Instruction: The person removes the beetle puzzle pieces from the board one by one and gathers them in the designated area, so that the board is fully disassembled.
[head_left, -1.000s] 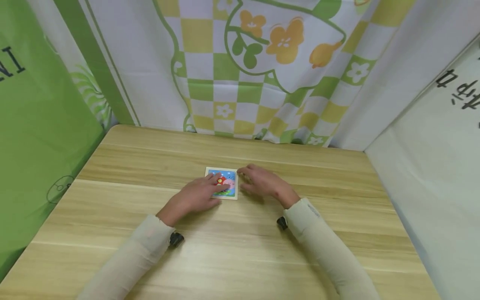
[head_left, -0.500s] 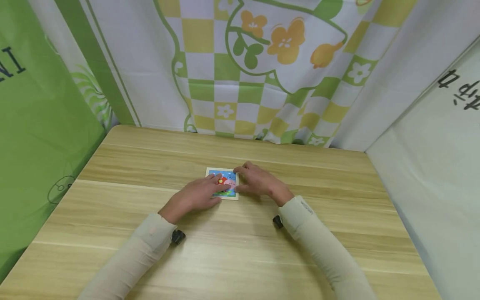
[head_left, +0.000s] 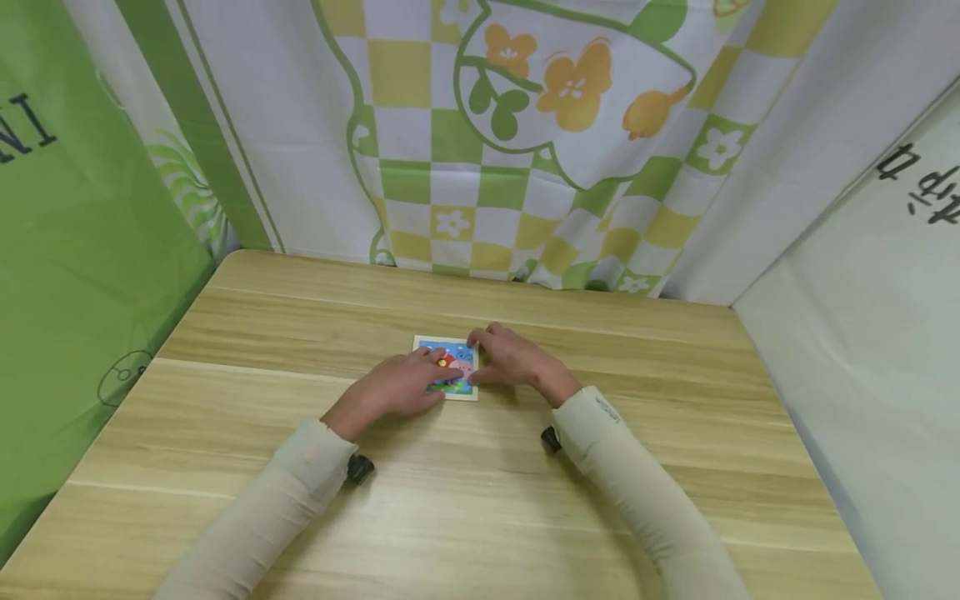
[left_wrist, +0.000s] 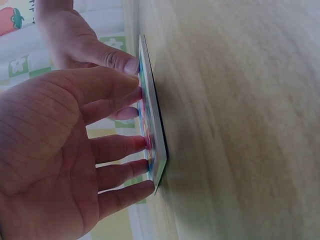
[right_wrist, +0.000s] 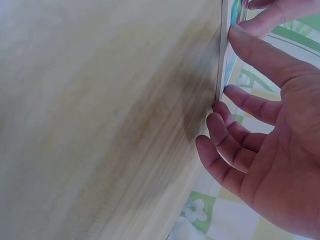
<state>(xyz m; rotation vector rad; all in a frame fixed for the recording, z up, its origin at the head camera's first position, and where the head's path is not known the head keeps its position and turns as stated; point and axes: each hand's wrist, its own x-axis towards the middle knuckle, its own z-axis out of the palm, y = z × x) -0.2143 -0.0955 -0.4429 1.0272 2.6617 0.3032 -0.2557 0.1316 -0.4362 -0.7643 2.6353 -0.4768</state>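
A small square picture board [head_left: 462, 363], with a red and pink ladybug on blue and a pale border, lies flat on the wooden table. My left hand [head_left: 397, 386] rests its spread, fairly straight fingers on the picture and covers its left part. In the left wrist view, fingertips of the left hand [left_wrist: 55, 145] touch the board's face [left_wrist: 146, 112]. At the right border, my right hand [head_left: 513, 358] touches the board with thumb and index finger. The right wrist view shows the right hand's other fingers [right_wrist: 220, 167] loosely bent beside the board's edge [right_wrist: 223, 55].
The wooden table [head_left: 465, 500] extends around the board on all sides. A checked floral curtain [head_left: 450, 183] hangs behind its far edge. Green cloth [head_left: 90, 292] lines the left side and a white panel [head_left: 862, 333] the right. Black wrist cameras [head_left: 360, 468] sit under both cuffs.
My right hand has moved left from just beside the board onto its right border. The left hand stays on the picture, and the board has hardly moved.
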